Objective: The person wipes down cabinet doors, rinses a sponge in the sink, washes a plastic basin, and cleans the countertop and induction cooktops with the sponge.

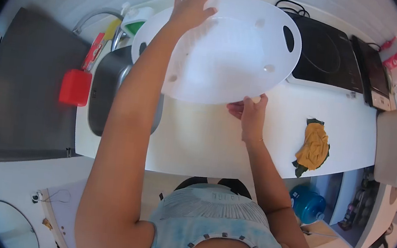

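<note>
A large white oval plastic tub (226,53) with handle holes at its two ends is above the counter, between the sink and the cooktop. My left hand (192,8) is at its far edge with the fingers spread; whether the palm presses on the tub I cannot tell. At the near edge, my right hand (252,113) has its thumb and fingers closed on the rim. To the right of that hand, a crumpled mustard-yellow and dark green cloth (314,146) lies on the white counter (196,143).
A steel sink (101,93) with a faucet (116,39) is on the left, beside a red container (76,87). On the right are a black cooktop (322,50) and a beige lidded container (394,146). A blue water jug (307,205) stands below the counter, near an open drawer.
</note>
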A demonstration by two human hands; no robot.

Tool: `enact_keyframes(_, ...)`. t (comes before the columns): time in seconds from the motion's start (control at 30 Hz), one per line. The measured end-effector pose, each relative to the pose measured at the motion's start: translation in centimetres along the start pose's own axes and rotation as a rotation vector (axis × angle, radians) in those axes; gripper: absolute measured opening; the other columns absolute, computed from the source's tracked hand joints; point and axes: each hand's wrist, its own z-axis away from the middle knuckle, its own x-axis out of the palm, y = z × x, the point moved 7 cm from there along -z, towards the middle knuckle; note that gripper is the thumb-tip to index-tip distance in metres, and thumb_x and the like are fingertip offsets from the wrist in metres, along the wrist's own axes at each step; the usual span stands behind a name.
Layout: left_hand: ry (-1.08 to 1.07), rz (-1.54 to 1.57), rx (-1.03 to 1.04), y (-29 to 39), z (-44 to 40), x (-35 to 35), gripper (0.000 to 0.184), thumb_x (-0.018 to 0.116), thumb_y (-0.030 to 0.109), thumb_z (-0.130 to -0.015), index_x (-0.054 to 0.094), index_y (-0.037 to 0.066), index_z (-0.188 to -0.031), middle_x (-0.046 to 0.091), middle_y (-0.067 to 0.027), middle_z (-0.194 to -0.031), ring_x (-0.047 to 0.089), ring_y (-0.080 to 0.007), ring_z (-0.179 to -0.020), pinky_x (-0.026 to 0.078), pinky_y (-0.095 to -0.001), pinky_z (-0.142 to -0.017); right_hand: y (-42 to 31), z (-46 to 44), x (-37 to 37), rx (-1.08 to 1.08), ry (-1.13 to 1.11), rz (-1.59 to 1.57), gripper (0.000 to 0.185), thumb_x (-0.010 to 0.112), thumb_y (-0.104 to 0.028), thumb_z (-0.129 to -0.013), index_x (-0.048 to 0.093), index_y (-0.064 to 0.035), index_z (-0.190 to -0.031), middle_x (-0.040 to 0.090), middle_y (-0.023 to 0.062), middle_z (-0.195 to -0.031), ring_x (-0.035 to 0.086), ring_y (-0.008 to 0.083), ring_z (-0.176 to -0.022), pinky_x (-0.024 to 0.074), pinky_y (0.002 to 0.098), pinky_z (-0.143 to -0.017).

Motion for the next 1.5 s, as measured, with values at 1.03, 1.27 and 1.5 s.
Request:
enact_keyframes(1.03,0.109,0.864,-1.269,-14.1,25.5,4.3,0.024,0.047,0.019,-0.092,0.057,0.002,-0.106,0.061,-0.0039,-0.093,0.056,-0.009,-0.079,0.044,-0.023,-0.069,-2.5,-6.5,4.1,-0.028,-0.01,-0.043,0.028,0.041,-0.017,-0.09,0.032,0.0024,-0.109,0.057,0.0226,-0.092,0.064,0.0257,-0.083,0.056,0.0306,-0.071)
enact_keyframes(1.27,0.187,1.158,-1.409,-17.7,25.0,9.2,0.02,0.05,0.019,-0.09,0.059,0.001,-0.088,0.06,-0.0054,-0.074,0.055,-0.0102,-0.059,0.043,-0.0192,-0.05,-2.8,-5.9,4.0,-0.046,-0.004,-0.011,0.032,0.041,-0.02,-0.092,0.029,0.0015,-0.112,0.057,0.0217,-0.096,0.063,0.024,-0.084,0.0547,0.0299,-0.073)
enact_keyframes(1.5,0.003,1.162,-1.546,-18.5,27.2,9.1,0.023,0.053,0.022,-0.089,0.058,0.001,-0.097,0.062,-0.0073,-0.083,0.059,-0.0132,-0.065,0.046,-0.0208,-0.054,-3.9,-4.8,-0.8,-0.107,0.079,0.398,0.054,0.053,-0.032,-0.089,0.037,0.0045,-0.126,0.062,0.0116,-0.092,0.061,0.015,-0.084,0.0489,0.0266,-0.073)
